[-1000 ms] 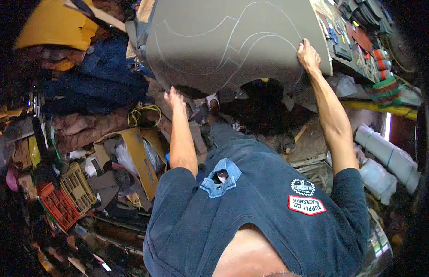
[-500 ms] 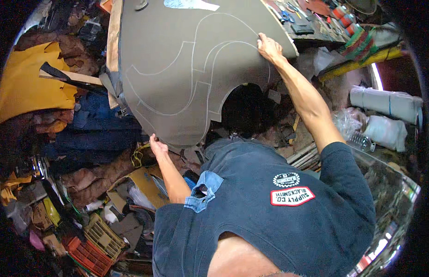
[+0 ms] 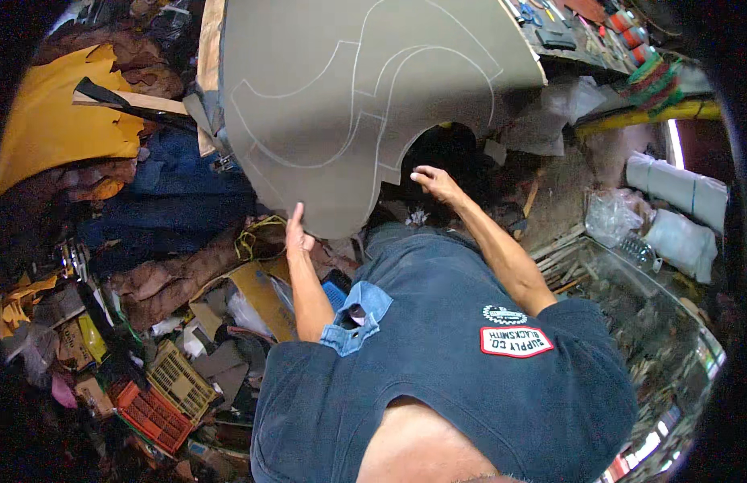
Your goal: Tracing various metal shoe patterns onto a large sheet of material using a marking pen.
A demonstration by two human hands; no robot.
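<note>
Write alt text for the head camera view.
A person's left hand touches the lower-left edge of a large grey-brown sheet drawn with pale curved outlines; the right hand is near the sheet's curved edge. Yellow material and a red crate lie at left.

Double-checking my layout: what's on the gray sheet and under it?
White outlines mark the sheet; the left hand is at its near edge. What lies beneath is covered.
</note>
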